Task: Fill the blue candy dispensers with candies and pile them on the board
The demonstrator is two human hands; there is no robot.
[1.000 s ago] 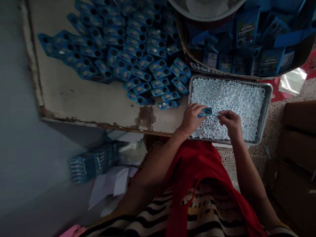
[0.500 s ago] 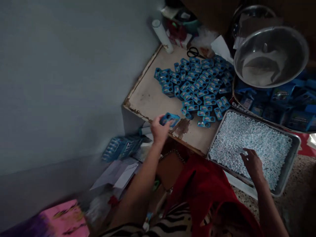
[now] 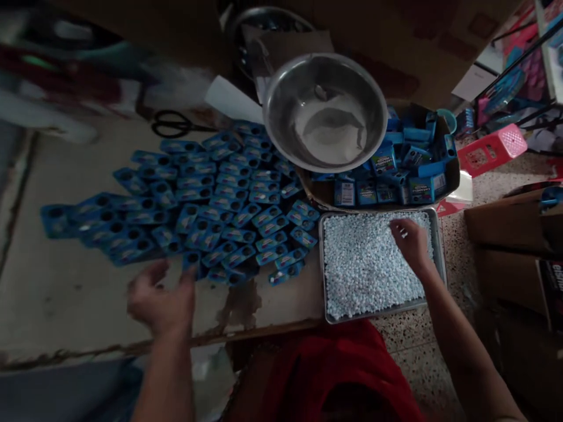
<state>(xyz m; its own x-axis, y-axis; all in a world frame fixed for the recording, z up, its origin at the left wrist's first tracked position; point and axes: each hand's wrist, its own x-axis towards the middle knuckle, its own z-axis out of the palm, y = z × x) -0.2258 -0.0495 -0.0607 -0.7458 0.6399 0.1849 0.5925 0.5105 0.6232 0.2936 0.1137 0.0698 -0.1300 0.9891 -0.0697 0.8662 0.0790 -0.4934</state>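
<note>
My left hand (image 3: 163,293) hovers at the front of the worktable, its thumb and fingers apart and nothing between them. Just beyond its fingertips lie many small blue candy boxes (image 3: 229,193), packed close together, with dark round holes showing on their tops. Over the right part of a metal tray (image 3: 326,275) is my right hand (image 3: 411,241), fingers curled in a pinch with a few white bits at the tips. A thick layer of small pale candy pellets (image 3: 369,264) fills that tray.
Behind the tray, a carton (image 3: 453,184) holds more blue boxes, and a steel bowl (image 3: 325,111) overlaps its left side. Black scissors (image 3: 171,124) lie at the back of the worktable (image 3: 57,293). Brown cartons (image 3: 505,225) and a pink plastic piece (image 3: 492,149) stand at right.
The blue candy box that was in my left hand is out of it, and the fingers have spread. The view has swung right. My right hand stays over the tray, nearer its far right side.
</note>
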